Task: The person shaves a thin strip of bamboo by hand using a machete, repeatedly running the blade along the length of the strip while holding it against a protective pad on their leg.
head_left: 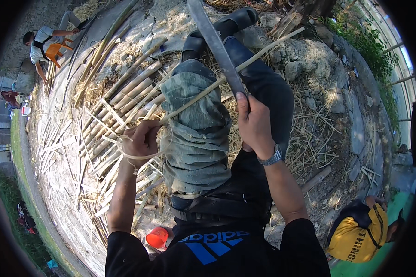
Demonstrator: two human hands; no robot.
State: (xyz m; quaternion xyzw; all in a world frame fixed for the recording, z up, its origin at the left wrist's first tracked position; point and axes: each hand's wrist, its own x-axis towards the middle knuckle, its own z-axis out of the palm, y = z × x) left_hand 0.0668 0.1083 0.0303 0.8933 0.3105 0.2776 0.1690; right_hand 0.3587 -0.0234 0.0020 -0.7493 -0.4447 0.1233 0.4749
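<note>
Strip (212, 87), long and pale, slants above grey-green leg cloth (194, 134) | left hand (142, 138) grips its lower end; right hand (254, 122) clenches long blade (217, 46) across it; bite unclear | done, seemingly: scattered slivers (55, 148), cut poles (134, 94) | remaining: strip uncut through, trimming probably unfinished; overall share cannot be told

LH (142, 140), RH (254, 121) fwd, both curled

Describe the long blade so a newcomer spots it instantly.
Start at the camera wearer's legs. Over them, the right hand grips the long blade, slanting up-left to the picture's top edge. Its broad, flat, grey face sets it apart from the thin pale strip crossing it.
</note>
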